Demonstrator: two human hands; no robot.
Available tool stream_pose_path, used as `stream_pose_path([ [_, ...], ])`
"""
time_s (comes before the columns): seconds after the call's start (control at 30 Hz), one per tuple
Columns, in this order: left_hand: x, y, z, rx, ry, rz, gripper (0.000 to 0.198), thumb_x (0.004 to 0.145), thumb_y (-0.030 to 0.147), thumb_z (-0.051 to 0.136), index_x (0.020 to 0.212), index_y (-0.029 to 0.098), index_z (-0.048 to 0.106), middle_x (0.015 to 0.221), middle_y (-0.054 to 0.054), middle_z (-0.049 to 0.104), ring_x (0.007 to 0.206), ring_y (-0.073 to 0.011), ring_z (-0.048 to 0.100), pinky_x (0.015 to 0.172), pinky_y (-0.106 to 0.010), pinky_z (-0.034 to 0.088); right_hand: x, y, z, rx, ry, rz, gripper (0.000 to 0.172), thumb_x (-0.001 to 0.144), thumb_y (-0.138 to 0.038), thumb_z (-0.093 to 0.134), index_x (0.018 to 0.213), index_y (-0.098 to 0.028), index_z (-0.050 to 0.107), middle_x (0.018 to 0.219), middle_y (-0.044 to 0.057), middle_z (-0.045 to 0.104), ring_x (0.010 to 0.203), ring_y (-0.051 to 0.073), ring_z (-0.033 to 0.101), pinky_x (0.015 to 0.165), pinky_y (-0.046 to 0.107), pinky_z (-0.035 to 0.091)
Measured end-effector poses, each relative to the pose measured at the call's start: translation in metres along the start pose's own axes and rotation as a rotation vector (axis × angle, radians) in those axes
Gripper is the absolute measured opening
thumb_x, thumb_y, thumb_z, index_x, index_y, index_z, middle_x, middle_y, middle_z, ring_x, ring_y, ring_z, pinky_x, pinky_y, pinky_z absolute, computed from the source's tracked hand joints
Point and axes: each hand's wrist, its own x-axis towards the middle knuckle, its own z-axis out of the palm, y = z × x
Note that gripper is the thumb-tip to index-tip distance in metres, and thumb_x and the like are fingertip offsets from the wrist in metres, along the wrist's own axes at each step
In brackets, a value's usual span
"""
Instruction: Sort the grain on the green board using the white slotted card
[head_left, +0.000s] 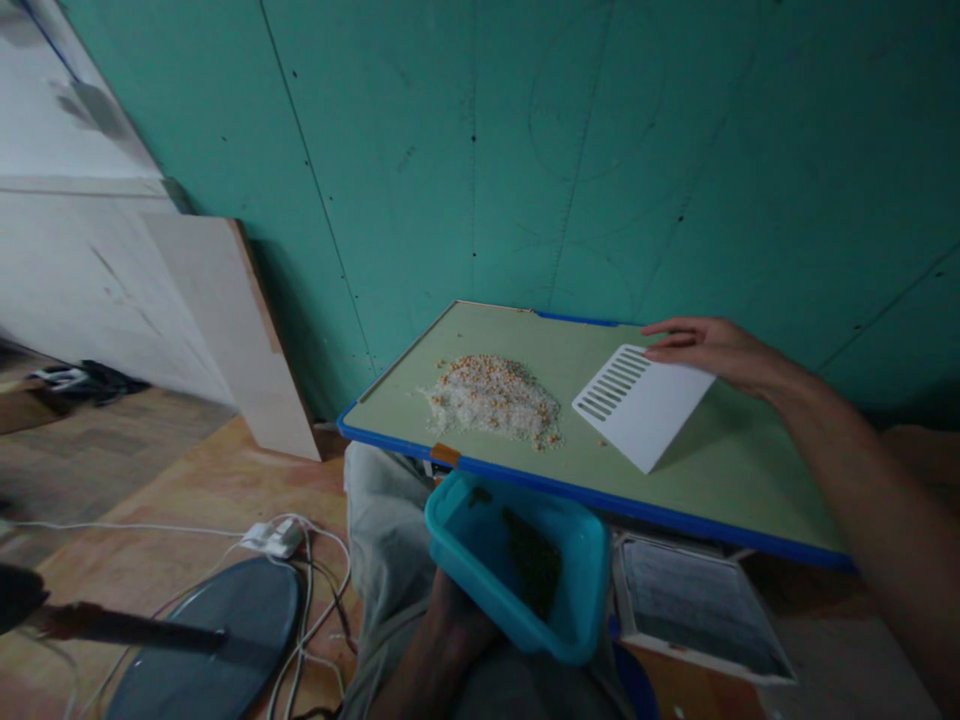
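My left hand (459, 612) is closed around the near side of a turquoise plastic tub (480, 590), supporting it from below; most of its fingers are hidden. Dark green bits (534, 562) lie inside the tub, which sits just off the table's near edge. With its fingers on the upper edge, my right hand (712, 350) grips a thin white sheet with a row of slots (652, 405), tilted over the tabletop. Left of that sheet spreads a heap of white grains mixed with orange-yellow kernels (495, 398), apart from both hands.
The light green tabletop (750, 475) has a blue rim and stands against a teal wall (420, 150). A pale board (232, 330) leans at left. On the floor are a round dark stand base (214, 650) and white cables (307, 600). A framed panel (697, 610) is below right.
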Motion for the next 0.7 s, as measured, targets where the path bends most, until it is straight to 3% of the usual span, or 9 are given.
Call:
stream_pose_path([
  [0.13,-0.003,0.001,-0.001,0.002,0.028,-0.010,0.027,0.112,0.038,0.079,0.120,0.023,0.100,0.129,-0.014,0.098,0.152,-0.0408,0.080,0.144,-0.060,0.050,0.005,0.008,0.010,0.035,0.094,-0.056,0.019,0.081,-0.018,0.103,0.097,-0.020,0.092,0.091,0.008,0.091,0.074,0.020,0.079,0.061,0.025,0.060],
  [0.3,-0.002,-0.001,0.001,0.029,0.036,0.012,0.026,0.111,0.039,0.080,0.117,0.023,0.100,0.120,-0.011,0.099,0.150,-0.0388,0.082,0.143,-0.054,0.051,0.008,0.014,0.016,0.015,0.108,-0.077,0.009,0.088,-0.023,0.100,0.094,-0.021,0.094,0.088,0.007,0.090,0.070,0.017,0.074,0.061,0.024,0.054],
  [0.43,0.003,-0.009,0.012,0.032,0.057,-0.033,0.027,0.111,0.040,0.080,0.110,0.021,0.100,0.115,-0.012,0.099,0.145,-0.0379,0.085,0.139,-0.051,0.054,0.010,0.015,0.013,-0.031,0.073,-0.067,0.019,0.086,-0.031,0.104,0.099,-0.021,0.095,0.089,0.007,0.090,0.072,0.019,0.073,0.060,0.027,0.052],
  [0.57,0.012,-0.016,0.020,0.024,0.099,-0.130,0.037,0.100,0.051,0.092,0.119,0.020,0.097,0.123,-0.016,0.098,0.150,-0.0443,0.081,0.139,-0.065,0.054,0.012,0.016,0.008,-0.077,0.019,-0.051,0.030,0.080,-0.037,0.108,0.102,-0.019,0.096,0.091,0.010,0.091,0.074,0.020,0.073,0.063,0.029,0.052],
  [0.7,0.018,-0.025,0.020,0.005,0.122,-0.151,0.039,0.086,0.058,0.104,0.098,0.022,0.095,0.120,-0.018,0.097,0.153,-0.0476,0.078,0.136,-0.067,0.057,0.011,0.017,0.006,-0.107,-0.049,-0.056,0.032,0.080,-0.041,0.108,0.102,-0.020,0.098,0.099,0.012,0.093,0.078,0.022,0.075,0.065,0.032,0.052],
])
